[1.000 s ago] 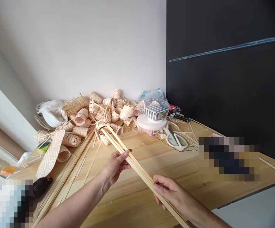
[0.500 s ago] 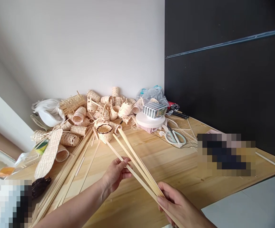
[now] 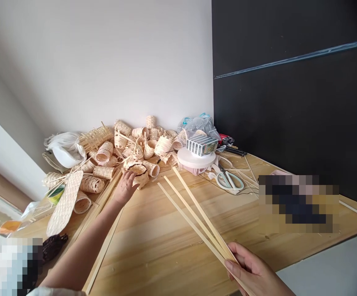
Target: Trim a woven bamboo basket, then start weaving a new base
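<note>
My right hand [image 3: 254, 269] is closed around the near ends of three pale bamboo strips [image 3: 200, 209], which fan out over the table toward the far left. My left hand [image 3: 125, 189] reaches out beside a small woven basket [image 3: 141, 181] with a dark rim, its thumb apart from the fingers. The fingertips are at the basket's left side, over the far end of a bundle of long strips [image 3: 102, 232]. Whether they touch the basket or a strip I cannot tell.
Several woven baskets [image 3: 104, 152] are heaped against the wall. A flat woven piece [image 3: 65, 203] lies at the left. Scissors [image 3: 230, 181] lie near a white round stand [image 3: 196, 159] bearing a stack of boxes [image 3: 202, 144]. A black panel [image 3: 289, 111] borders the table's right.
My left hand has let go of a strip and moved left and away from me to the dark-rimmed basket. My right hand has shifted slightly right with the strips.
</note>
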{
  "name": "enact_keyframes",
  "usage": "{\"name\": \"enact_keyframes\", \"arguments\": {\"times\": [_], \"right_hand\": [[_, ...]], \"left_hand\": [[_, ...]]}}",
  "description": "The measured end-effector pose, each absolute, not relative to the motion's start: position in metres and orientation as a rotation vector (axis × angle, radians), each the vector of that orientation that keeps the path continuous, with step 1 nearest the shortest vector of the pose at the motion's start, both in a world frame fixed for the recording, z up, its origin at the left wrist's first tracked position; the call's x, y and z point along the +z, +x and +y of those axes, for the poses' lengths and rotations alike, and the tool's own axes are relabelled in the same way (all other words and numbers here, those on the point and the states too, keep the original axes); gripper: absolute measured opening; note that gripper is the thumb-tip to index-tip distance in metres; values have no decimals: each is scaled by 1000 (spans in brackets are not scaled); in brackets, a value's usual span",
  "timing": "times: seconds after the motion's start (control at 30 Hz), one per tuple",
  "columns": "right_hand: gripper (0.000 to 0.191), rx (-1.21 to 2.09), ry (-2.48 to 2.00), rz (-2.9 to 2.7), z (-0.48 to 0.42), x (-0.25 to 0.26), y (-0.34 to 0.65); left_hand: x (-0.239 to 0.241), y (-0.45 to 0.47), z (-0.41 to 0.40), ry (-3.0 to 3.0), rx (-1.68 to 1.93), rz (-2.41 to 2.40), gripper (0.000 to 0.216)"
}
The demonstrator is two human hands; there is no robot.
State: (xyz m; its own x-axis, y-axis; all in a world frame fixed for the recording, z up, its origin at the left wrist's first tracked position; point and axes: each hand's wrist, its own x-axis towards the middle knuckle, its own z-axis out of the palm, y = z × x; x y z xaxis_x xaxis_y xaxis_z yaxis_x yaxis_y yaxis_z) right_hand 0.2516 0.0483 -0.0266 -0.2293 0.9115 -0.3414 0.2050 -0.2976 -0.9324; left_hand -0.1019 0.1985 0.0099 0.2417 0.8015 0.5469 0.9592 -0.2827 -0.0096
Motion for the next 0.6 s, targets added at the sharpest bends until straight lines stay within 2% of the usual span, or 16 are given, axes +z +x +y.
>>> {"name": "enact_keyframes", "arguments": {"times": [0.2,0.47,0.6], "right_hand": [[22,1614,-1440,-1323,52,-26,247],[24,1690,-1387,-1346,64,-31,241],[24,1722,-1417,-1370,65,-31,243]], "left_hand": [[-1,-107,220,-2108,-544,-1672,31],[17,-92,213,-2080,-560,-1674,33],[16,-61,176,-2446,-552,-1591,30]]}}
